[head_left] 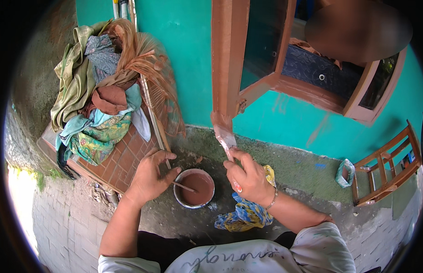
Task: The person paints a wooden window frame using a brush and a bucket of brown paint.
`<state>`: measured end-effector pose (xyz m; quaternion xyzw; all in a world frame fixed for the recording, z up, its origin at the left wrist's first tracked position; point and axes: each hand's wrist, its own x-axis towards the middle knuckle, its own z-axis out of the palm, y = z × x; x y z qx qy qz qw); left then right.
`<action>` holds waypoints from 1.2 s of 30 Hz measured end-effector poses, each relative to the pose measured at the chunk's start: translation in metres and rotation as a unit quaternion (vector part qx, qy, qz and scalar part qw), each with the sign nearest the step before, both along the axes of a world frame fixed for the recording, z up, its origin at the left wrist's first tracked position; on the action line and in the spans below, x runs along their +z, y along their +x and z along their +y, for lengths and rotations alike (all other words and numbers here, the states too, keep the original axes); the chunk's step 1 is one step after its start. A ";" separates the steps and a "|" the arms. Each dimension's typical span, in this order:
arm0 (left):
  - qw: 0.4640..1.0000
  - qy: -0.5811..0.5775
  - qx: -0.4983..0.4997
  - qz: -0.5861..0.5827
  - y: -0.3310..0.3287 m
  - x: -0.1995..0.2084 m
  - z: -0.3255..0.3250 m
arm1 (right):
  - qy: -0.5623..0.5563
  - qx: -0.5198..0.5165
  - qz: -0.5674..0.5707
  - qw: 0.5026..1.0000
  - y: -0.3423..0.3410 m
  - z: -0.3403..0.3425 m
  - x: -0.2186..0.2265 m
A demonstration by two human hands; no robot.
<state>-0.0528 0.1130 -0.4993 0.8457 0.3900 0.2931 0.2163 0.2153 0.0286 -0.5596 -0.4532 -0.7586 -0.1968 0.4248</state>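
My right hand (250, 176) is closed round the handle of a paintbrush (225, 136). Its brown bristles meet the lower end of a brown wooden window casement (226, 68), or overlap it in view. To the left, my left hand (152, 175) is held with thumb and fingers apart and nothing in it. Just right of that hand stands a round paint bucket (214, 193) of brown paint, with a stirring stick (186, 187) lying in it. A blue and yellow patterned cloth (245, 214) lies on the ground below my right hand.
Cloths (107, 100) lie heaped on a brick-tiled ledge (109, 168) at left, beside a straw broom (134, 50). A person (357, 32) is at the open window by the turquoise wall (179, 36). At right stand a small container (345, 173) and a wooden frame (387, 170).
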 end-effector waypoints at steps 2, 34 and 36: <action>1.000 0.005 0.003 -0.005 -0.005 0.003 -0.001 | -0.007 0.005 0.051 0.999 -0.007 0.004 -0.004; 0.997 0.052 -0.010 -0.055 -0.029 0.001 0.011 | 0.002 0.035 0.170 0.985 -0.026 -0.018 0.042; 0.997 0.063 -0.018 -0.045 -0.026 -0.002 0.013 | 0.028 0.036 0.142 0.989 -0.026 -0.008 0.042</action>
